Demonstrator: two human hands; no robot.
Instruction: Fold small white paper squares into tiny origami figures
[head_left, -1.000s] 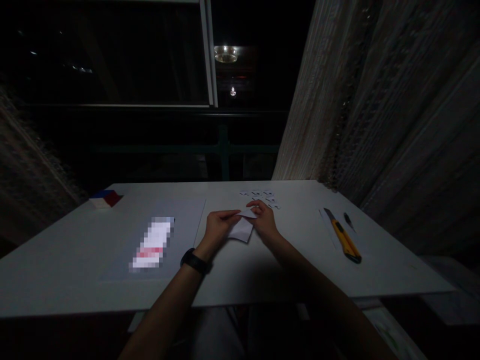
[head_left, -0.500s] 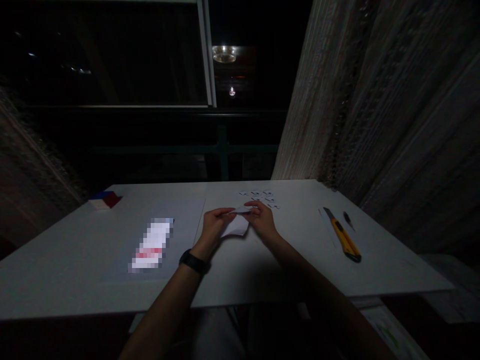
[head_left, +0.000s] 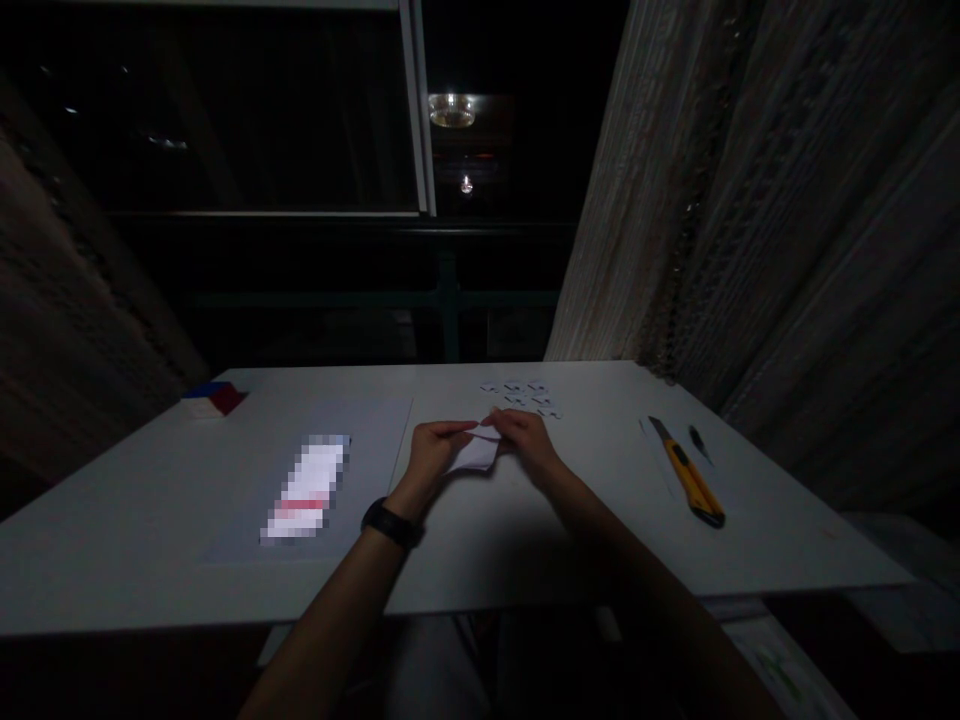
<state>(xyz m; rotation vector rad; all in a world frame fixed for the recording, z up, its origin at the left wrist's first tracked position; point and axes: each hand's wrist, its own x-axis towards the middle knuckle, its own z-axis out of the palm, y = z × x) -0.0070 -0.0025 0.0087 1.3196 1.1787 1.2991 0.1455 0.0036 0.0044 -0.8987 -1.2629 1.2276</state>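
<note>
Both hands pinch one small white piece of paper [head_left: 474,456] above the middle of the table. My left hand [head_left: 433,450], with a dark watch on its wrist, grips the paper's left side. My right hand [head_left: 527,437] has its thumb and fingers closed on the upper right edge. A crease or fold shows near the top, partly hidden by the fingers. Just beyond the hands, several small white paper pieces with dark marks [head_left: 514,387] lie in rows on the table.
A yellow utility knife [head_left: 686,472] lies at the right, a dark pen [head_left: 699,441] beside it. At left a lit, blurred-out phone [head_left: 306,490] rests on a pale sheet [head_left: 375,440]. A blue, red and white cube [head_left: 213,399] stands on the white table's [head_left: 135,500] far left.
The fingers of my right hand have curled lower over the paper's top edge, and the upper flap now looks flatter. Both hands stay in nearly the same spot.
</note>
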